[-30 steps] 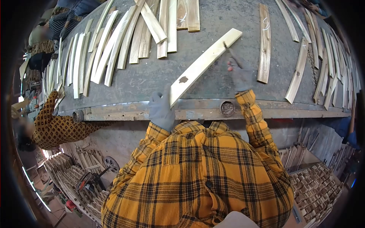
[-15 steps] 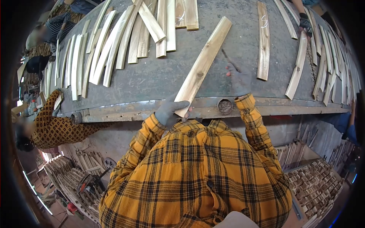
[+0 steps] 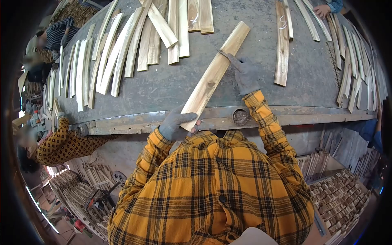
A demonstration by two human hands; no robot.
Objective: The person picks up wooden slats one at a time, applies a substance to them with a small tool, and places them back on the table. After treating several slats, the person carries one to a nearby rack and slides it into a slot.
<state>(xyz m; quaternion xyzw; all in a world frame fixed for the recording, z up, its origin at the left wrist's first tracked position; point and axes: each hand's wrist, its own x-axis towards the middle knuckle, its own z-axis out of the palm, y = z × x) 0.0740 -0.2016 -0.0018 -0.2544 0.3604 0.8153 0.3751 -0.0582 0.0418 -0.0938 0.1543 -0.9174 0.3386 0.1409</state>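
My left hand [image 3: 175, 123], in a grey glove, grips the near end of a long wooden slat [image 3: 210, 81] at the table's front edge. The slat points away to the upper right and has a dark knot near its middle. My gloved right hand [image 3: 244, 72] is closed on a thin dark tool [image 3: 224, 53], whose tip lies across the slat's upper part. What kind of tool it is cannot be made out. A round metal cup [image 3: 240, 116] sits at the table edge, between my two hands.
Many slats [image 3: 122, 53] lie on the left of the metal table [image 3: 163, 87]. A chalk-marked slat [image 3: 282, 49] lies to the right, with more beyond. A co-worker's hand [image 3: 322, 10] is at the upper right; a person in a patterned top [image 3: 61, 143] is at the left.
My right hand has moved up and left, bringing the tool onto the slat. The slat's near end has shifted slightly left. At the right, a co-worker's gloved hand and its slat have left that spot.
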